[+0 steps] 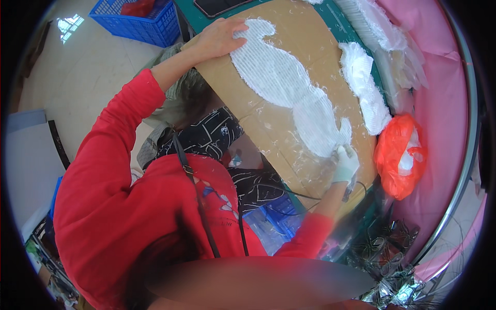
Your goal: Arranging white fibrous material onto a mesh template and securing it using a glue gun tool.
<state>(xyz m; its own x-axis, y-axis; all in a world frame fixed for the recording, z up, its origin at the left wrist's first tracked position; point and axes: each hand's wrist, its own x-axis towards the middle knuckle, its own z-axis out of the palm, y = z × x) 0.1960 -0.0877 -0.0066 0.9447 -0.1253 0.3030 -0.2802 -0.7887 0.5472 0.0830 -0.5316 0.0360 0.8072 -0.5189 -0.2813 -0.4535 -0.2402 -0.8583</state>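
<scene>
A long white ribbed foam piece [289,85] with a wavy outline lies on a brown cardboard sheet [310,36]. My left hand [219,37], bare and flat with fingers spread, presses on the piece's far end. My right hand [345,163] wears a pale glove and is closed around a small tool at the piece's near end; a thin black cord [305,197] runs back from it. Both sleeves are red.
A second white foam piece [364,85] lies to the right on the green mat. An orange plastic bag [400,155] sits near my right hand. Pink cloth [444,103] covers the right side. A blue crate [139,20] stands on the floor, top left.
</scene>
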